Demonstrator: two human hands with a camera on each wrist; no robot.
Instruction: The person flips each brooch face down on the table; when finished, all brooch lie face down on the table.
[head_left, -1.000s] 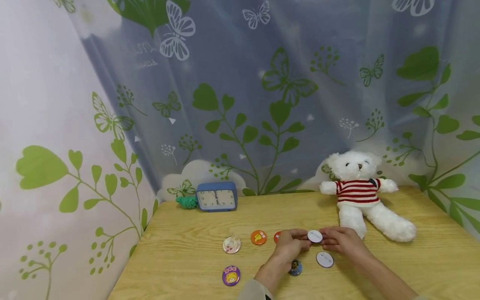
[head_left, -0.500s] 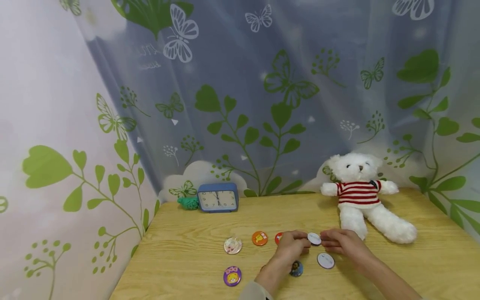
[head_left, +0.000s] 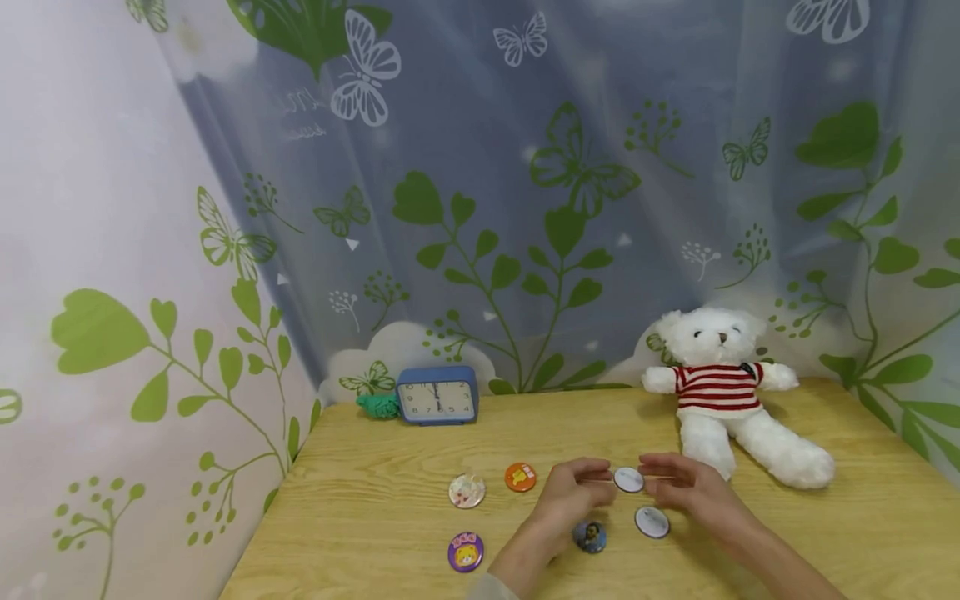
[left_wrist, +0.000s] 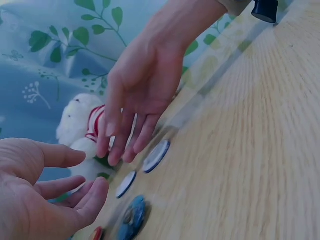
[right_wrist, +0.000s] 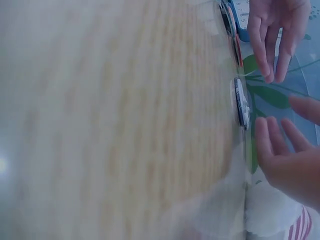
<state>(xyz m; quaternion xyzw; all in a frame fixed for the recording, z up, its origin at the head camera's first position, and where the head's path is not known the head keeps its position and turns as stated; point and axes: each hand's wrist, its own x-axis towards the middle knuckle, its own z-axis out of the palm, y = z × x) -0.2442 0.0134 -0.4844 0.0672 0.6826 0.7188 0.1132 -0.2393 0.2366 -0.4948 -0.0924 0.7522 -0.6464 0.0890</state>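
Note:
A round badge (head_left: 628, 479) lies pin side up on the table, between my two hands in the head view. My left hand (head_left: 572, 497) is on its left with loosely bent fingers, holding nothing. On the other side my right hand (head_left: 693, 493) hovers with its fingers spread and nothing in them. A second white-backed badge (head_left: 652, 522) lies just nearer, below the right fingers. Beside the left wrist is a blue picture badge (head_left: 590, 537). The left wrist view shows the edge of a red badge (left_wrist: 96, 233), which the left hand hides in the head view.
To the left lie an orange badge (head_left: 520, 477), a pale badge (head_left: 467, 491) and a purple badge (head_left: 466, 552). A blue clock (head_left: 437, 396) and a green object (head_left: 378, 406) stand at the back. A white teddy bear (head_left: 717, 387) sits at the back right.
The fingers of both hands were at the edges of the far white-backed badge, which looked tilted. They have come away from it, and it lies flat. The left hand now covers the red badge.

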